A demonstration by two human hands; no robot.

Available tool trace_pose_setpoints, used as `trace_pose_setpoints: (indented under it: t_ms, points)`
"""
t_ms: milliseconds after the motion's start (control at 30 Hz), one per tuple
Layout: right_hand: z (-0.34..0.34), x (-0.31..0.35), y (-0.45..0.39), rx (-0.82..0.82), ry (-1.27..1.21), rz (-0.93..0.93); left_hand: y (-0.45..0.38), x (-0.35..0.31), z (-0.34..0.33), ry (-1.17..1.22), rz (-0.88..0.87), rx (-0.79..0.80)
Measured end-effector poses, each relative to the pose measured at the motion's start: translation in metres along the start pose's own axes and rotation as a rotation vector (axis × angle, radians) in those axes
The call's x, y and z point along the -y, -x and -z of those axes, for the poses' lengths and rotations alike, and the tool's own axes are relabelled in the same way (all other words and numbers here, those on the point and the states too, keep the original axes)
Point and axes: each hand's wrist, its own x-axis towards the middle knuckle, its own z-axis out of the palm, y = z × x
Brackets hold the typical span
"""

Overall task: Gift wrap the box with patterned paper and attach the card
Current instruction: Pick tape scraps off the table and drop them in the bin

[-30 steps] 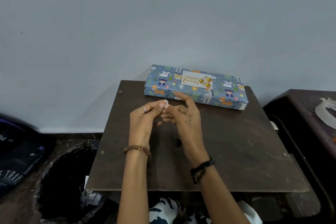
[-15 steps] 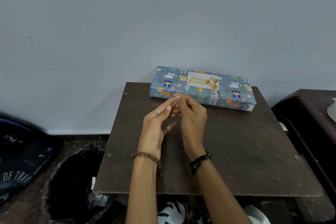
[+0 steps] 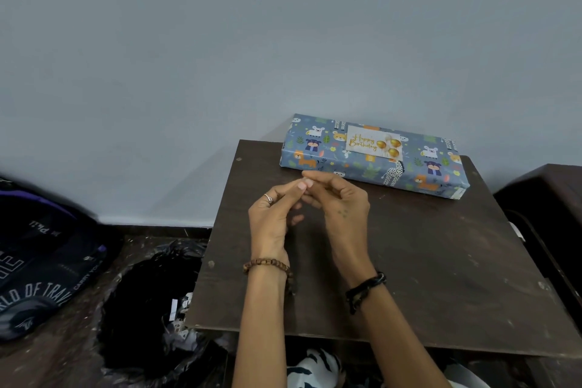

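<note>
since a second ago both hands have lifted slightly toward the gift box (image 3: 374, 156) and the small white scrap between them has shrunk from sight. left hand (image 3: 274, 217) and right hand (image 3: 341, 203) meet fingertip to fingertip, curled; whether they pinch anything i cannot tell. the box, wrapped in blue animal-print paper, lies at the far edge of the brown table (image 3: 425, 261), bearing a white card (image 3: 373, 144) reading "happy birthday". left, a black bin bag (image 3: 148, 302) holds paper scraps.

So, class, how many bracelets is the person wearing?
2: a brown beaded bracelet on the left wrist and a black cord bracelet on the right wrist. None seem hidden.
</note>
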Motion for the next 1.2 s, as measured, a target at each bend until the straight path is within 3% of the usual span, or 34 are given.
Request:
trace_pose_setpoints:
  t_ms: [267, 467, 600, 800, 967, 1100, 1200]
  points:
    - [0.001, 0.002, -0.004, 0.227, -0.148, -0.248, -0.003, -0.006, 0.013, -0.166, -0.171, -0.085]
    - [-0.003, 0.007, -0.006, 0.17, -0.343, -0.443, -0.005, -0.007, 0.016, -0.284, -0.285, -0.093]
    - [-0.007, 0.006, -0.009, 0.183, -0.226, -0.487, -0.004, -0.008, 0.019, -0.39, -0.37, -0.124]
    - [-0.009, -0.001, -0.013, 0.323, -0.06, -0.594, -0.004, -0.01, 0.026, -0.547, -0.36, -0.051]
    - [-0.007, 0.0, -0.014, 0.276, -0.02, -0.6, -0.007, -0.011, 0.034, -0.579, -0.3, 0.004]
    - [-0.009, 0.0, -0.013, 0.241, -0.073, -0.577, -0.009, -0.007, 0.041, -0.499, -0.266, 0.025]
    - [-0.007, 0.005, -0.016, 0.219, -0.158, -0.545, -0.01, -0.007, 0.043, -0.287, -0.189, 0.047]
